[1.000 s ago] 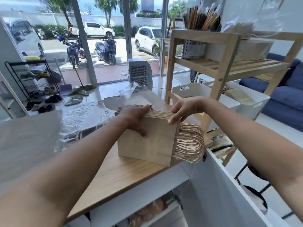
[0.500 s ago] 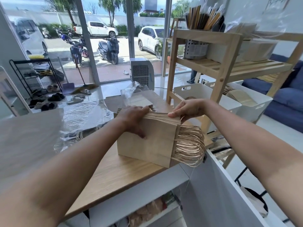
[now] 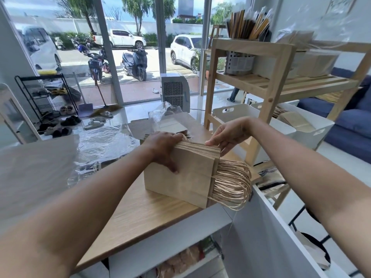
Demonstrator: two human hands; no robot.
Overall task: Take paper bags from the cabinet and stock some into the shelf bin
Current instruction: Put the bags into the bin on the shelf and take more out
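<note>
A thick stack of brown paper bags (image 3: 186, 177) stands on edge on the wooden cabinet top (image 3: 140, 213), twine handles bulging to the right. My left hand (image 3: 163, 149) clamps the stack's top left, thumb down the front face. My right hand (image 3: 228, 135) pinches the top edges at the stack's right end. Behind my right hand, on the wooden shelf unit (image 3: 281, 91), stand two white bins: the nearer bin (image 3: 230, 113) and a further bin (image 3: 319, 129) holding a few flat brown bags.
Crumpled clear plastic wrap (image 3: 100, 143) and a flat cardboard piece (image 3: 168, 125) lie on the counter behind the stack. The white cabinet door (image 3: 281, 237) hangs open at lower right. A blue sofa (image 3: 353, 125) is far right; glass windows ahead.
My right hand has slid a little along the top edges, fingers now pinching the right end. The stack and my left hand stay put; my head shifted slightly.
</note>
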